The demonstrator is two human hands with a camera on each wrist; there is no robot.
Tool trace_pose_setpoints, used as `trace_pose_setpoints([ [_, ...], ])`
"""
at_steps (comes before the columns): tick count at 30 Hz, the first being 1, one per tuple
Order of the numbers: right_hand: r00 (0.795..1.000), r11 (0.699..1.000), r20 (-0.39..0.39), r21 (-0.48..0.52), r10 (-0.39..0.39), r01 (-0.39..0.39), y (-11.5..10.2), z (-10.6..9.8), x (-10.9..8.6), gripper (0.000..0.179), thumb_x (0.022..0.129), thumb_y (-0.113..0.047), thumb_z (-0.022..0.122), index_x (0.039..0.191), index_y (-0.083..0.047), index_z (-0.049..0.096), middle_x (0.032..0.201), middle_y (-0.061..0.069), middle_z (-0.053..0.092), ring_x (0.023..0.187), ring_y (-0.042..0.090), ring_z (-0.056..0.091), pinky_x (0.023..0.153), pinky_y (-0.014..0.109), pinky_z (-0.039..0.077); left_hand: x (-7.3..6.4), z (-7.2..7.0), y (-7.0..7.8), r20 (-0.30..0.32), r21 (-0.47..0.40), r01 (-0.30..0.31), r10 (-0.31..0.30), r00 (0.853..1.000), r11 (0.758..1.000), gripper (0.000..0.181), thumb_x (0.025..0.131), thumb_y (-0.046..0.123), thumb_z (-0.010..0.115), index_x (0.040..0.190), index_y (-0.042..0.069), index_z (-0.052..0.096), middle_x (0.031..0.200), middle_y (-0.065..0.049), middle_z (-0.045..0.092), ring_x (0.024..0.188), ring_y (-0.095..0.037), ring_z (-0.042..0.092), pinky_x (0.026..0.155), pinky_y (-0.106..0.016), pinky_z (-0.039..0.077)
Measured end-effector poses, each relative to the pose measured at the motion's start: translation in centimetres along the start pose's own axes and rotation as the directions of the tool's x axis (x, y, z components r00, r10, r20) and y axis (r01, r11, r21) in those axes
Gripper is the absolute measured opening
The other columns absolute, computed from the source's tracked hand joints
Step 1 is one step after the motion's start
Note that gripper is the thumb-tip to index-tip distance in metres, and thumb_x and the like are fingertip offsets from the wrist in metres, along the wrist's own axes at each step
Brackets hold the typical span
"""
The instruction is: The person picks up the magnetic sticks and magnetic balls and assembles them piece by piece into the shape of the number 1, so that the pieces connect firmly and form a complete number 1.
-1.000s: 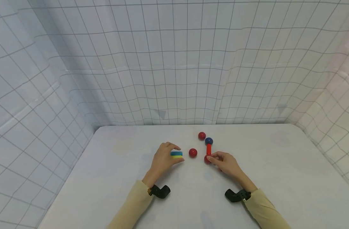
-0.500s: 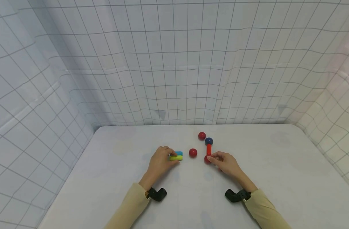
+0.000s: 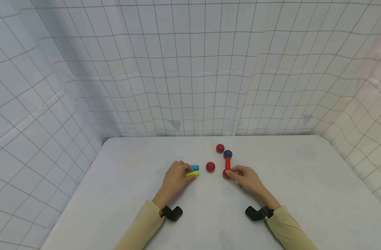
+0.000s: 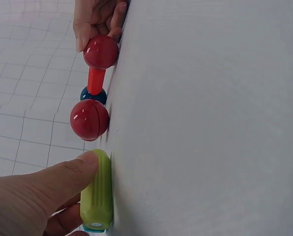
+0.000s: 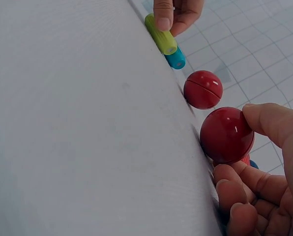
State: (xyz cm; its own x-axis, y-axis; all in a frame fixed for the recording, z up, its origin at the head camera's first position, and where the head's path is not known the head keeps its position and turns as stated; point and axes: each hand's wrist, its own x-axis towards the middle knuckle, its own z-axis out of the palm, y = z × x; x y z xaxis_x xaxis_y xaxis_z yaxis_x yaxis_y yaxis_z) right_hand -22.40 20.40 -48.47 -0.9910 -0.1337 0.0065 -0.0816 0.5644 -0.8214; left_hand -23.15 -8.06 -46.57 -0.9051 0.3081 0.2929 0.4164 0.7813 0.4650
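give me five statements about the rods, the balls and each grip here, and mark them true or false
1. The left grip pinches the yellow-green rod. True.
2. The yellow-green rod is the farther of its pair from the person. False: the light blue rod lies beyond it.
3. The right grip holds a red ball at the near end of the red rod. True.
4. The red rod has a red ball at both ends. False: a dark blue ball is at its far end.
5. Only two red balls are in view. False: three are, counting the middle ball and the far ball.
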Motion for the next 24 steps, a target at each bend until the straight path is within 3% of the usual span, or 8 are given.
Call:
trace_pose_setpoints([
  [11,1.0,1.0,0.008,0.014,0.007,-0.007,-0.1,-0.1,-0.1,0.036,0.087,-0.04,0.067,0.101,-0.006,0.068,0.069,0.0,0.055,0.051,0.014,0.046,0.048,0.025,0.034,-0.2,-0.4,1.3,0.118,0.02,0.048,-0.05,0.992,0.999,0.022,0.077,0.023,0.08,0.089,0.008,0.07,0.078,0.003,0.059,0.076,-0.014,0.05,0.068,-0.029,0.044],
  [16,1.0,1.0,0.013,0.022,0.003,-0.003,-0.1,-0.1,-0.1,0.035,0.088,-0.039,0.067,0.1,-0.007,0.068,0.068,0.0,0.055,0.05,0.013,0.046,0.047,0.025,0.034,-0.4,-0.4,1.8,0.143,0.015,0.07,-0.071,0.987,0.997,0.024,0.076,0.025,0.081,0.089,0.006,0.072,0.076,0.004,0.058,0.072,-0.012,0.048,0.064,-0.027,0.043],
  [24,1.0,0.999,0.015,0.043,0.008,-0.009,-0.4,-0.2,-0.3,0.036,0.086,-0.04,0.068,0.1,-0.007,0.068,0.068,0.0,0.056,0.05,0.013,0.048,0.047,0.025,0.037,-0.6,-0.2,2.5,0.172,-0.081,0.118,-0.103,0.98,0.99,0.024,0.074,0.025,0.082,0.081,0.006,0.068,0.066,0.006,0.054,0.064,-0.01,0.047,0.06,-0.025,0.042],
])
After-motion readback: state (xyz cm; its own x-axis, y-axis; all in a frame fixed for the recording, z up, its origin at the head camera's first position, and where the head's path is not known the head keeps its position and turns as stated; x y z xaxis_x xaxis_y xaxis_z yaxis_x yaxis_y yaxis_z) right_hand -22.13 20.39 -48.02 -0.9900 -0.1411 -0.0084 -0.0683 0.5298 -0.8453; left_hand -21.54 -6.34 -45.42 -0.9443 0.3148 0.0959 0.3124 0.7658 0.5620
